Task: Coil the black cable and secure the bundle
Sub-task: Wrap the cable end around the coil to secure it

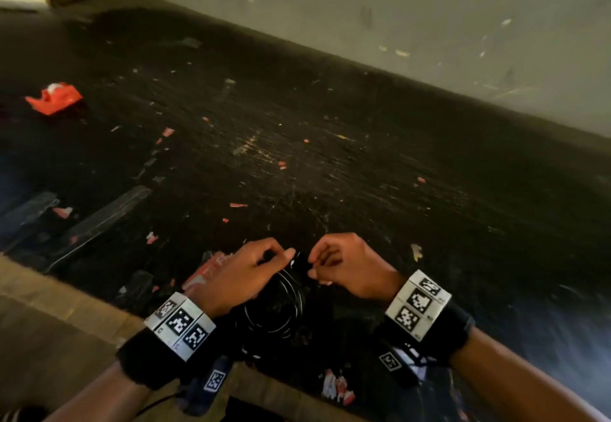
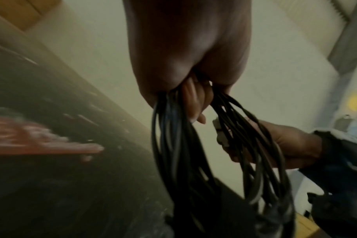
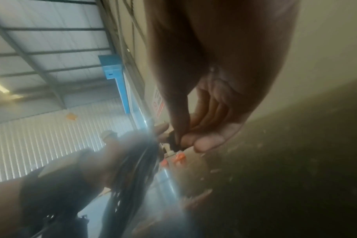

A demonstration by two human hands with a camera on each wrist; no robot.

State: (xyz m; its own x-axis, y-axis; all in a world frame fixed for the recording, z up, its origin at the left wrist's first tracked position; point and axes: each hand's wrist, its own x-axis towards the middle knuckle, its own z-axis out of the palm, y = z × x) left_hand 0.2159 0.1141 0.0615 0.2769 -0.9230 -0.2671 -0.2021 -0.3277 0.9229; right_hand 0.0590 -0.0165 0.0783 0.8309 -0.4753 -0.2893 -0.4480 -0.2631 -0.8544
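Above the near edge of the dark table (image 1: 297,157), the left hand (image 1: 244,276) grips the coiled black cable (image 1: 277,309) while the right hand (image 1: 347,266) pinches its top.

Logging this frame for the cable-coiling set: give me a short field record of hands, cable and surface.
left hand: grips the coiled black cable at the top of its loops
right hand: fingers pinch a small black piece beside the bundle; what it is, cannot tell
coil: hangs from the left hand
surface: dark scratched worktop strewn with red scraps
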